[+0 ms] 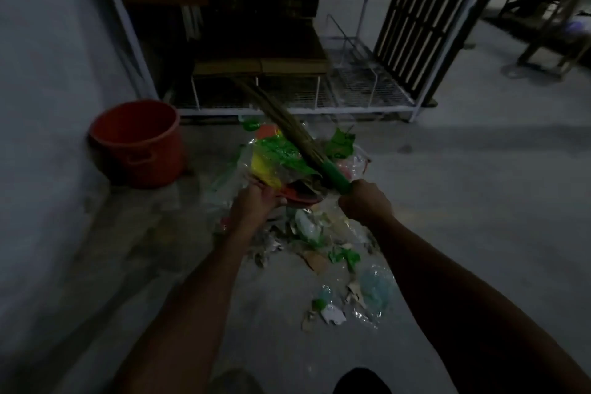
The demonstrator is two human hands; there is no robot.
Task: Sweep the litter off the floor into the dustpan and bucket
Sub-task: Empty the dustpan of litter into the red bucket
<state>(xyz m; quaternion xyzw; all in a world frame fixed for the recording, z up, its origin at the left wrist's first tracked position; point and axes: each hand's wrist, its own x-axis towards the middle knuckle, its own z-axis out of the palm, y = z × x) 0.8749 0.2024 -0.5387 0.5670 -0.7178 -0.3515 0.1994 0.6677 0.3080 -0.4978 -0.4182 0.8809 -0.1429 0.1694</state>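
My left hand (254,203) grips the near edge of a red dustpan (300,194), which is heaped with green, yellow and clear plastic litter (275,157). My right hand (364,201) grips the green handle of a straw broom (281,120); its bristles point up and away over the loaded pan. More litter (335,265), torn paper, clear plastic and green scraps, lies scattered on the grey floor between my forearms. A red bucket (139,142) stands to the left against the wall, apart from the pan.
A white metal-framed rack (300,110) with wire shelves, cardboard boxes and a dark slatted panel (415,38) stands behind the pile. A grey wall (41,73) runs along the left. Wooden furniture legs (550,51) are at far right. The scene is dim.
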